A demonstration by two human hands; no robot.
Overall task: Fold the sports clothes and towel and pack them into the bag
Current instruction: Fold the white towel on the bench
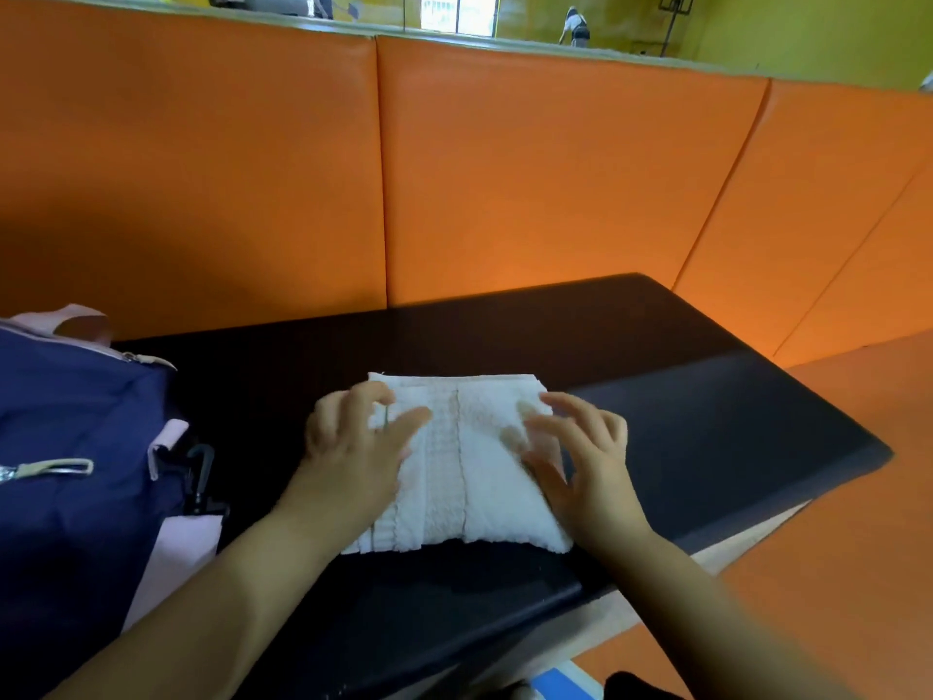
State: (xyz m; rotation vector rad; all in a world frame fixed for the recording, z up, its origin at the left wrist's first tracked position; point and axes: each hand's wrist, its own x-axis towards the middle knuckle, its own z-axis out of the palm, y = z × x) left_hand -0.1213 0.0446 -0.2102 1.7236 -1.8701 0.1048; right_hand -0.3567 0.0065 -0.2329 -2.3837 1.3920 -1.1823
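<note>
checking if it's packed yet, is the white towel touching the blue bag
Apart. The head view shows the folded white towel lying on the black bench, with bare bench between its left edge and the blue bag.

White towel, ribbed woven band down middle, between hands. Navy bag, pale pink trim, left of left hand. Black bench. Orange padded wall beyond hands.
</note>
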